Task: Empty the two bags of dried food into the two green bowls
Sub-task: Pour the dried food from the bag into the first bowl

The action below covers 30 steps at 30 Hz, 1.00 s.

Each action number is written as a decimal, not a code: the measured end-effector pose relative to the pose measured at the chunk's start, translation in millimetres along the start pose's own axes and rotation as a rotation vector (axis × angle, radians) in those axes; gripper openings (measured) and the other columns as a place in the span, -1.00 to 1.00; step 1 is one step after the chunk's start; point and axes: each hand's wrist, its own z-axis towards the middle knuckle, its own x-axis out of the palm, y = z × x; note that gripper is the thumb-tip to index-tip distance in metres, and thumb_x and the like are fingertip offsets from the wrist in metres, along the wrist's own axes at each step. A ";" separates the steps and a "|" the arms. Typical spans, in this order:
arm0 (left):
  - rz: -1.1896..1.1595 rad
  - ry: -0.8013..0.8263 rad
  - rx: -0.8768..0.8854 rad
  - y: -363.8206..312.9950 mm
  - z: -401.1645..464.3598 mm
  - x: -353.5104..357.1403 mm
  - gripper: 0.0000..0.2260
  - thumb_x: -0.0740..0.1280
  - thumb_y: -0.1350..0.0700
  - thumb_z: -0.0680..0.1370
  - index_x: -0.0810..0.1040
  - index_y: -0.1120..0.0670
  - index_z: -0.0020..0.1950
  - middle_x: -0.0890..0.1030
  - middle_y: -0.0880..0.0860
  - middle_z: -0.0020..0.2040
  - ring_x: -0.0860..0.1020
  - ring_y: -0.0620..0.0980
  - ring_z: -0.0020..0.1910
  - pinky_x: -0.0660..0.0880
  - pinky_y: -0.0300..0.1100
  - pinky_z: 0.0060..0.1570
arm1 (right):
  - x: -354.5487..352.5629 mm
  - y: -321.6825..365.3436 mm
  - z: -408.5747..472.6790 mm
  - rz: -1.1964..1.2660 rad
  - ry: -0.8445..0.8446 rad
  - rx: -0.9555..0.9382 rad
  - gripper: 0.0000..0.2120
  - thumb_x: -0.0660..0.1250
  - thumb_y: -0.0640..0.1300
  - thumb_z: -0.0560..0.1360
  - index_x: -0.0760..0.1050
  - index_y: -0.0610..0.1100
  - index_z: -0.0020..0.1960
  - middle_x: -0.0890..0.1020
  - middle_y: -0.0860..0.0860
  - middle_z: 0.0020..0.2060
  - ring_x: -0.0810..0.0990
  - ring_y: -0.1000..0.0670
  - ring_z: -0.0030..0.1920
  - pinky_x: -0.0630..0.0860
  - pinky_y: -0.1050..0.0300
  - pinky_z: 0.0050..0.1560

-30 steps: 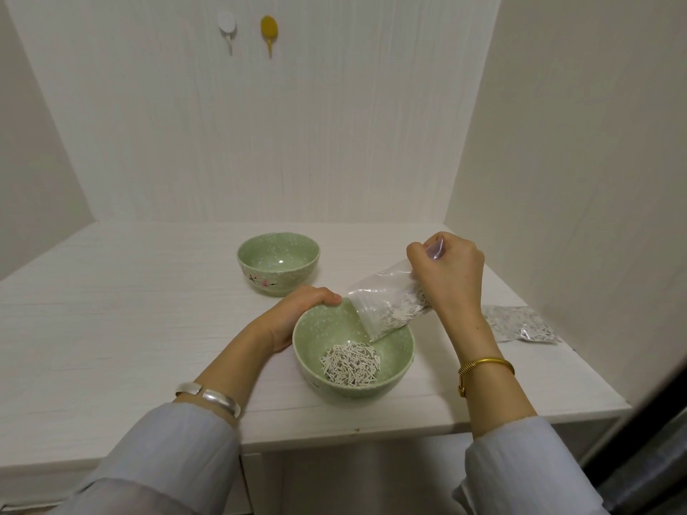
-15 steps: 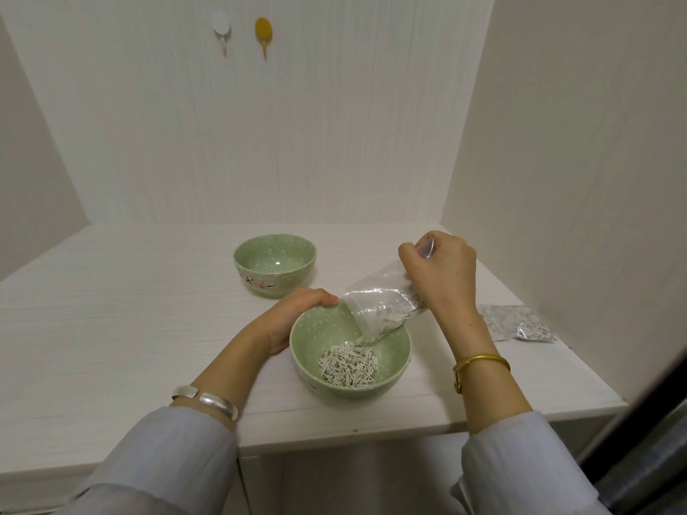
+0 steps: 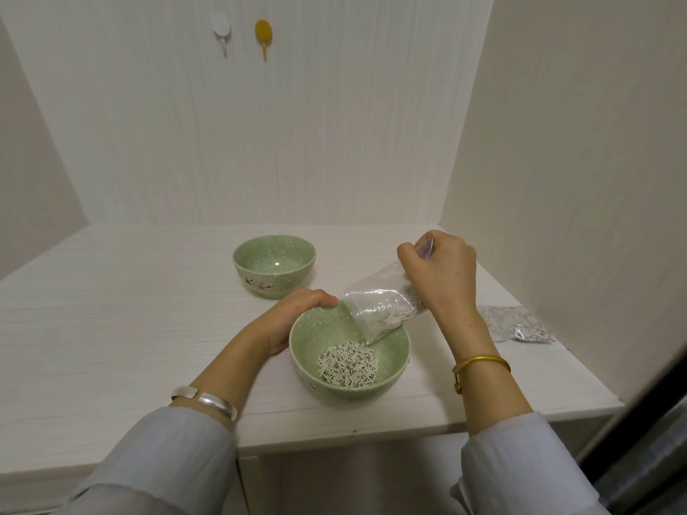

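Note:
A green bowl [image 3: 394, 354] stands near the table's front edge, with a heap of pale dried sticks [image 3: 347, 363] in its bottom. My left hand [image 3: 293, 317] grips its far-left rim. My right hand [image 3: 442, 273] holds a clear plastic bag [image 3: 379, 306] tilted mouth-down over the bowl's right rim; some dried food still lies inside it. A second green bowl [image 3: 274, 265] with a pink flower pattern sits empty farther back. The other bag of dried food [image 3: 516, 323] lies flat at the right, by the wall.
The white table [image 3: 111, 310] is boxed in by walls at the back, left and right. Two hooks, white [image 3: 222, 29] and yellow [image 3: 263, 33], hang high on the back wall. The table's front edge runs just below the near bowl.
The bag has tipped a little steeper over the bowl and the heap of sticks in the bowl has grown slightly. My left hand stays on the rim.

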 end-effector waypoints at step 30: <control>-0.013 0.001 -0.014 2.8 1.7 -1.3 -0.84 0.29 0.06 0.30 0.57 0.14 -0.27 0.61 0.01 -0.41 0.58 -0.05 -0.42 0.49 -0.19 -0.27 | -4.1 3.3 0.2 -0.019 -0.011 -0.016 -0.75 0.26 -0.16 0.37 0.32 -0.07 -0.46 0.50 0.01 -0.46 0.47 -0.06 -0.32 0.36 0.22 -0.34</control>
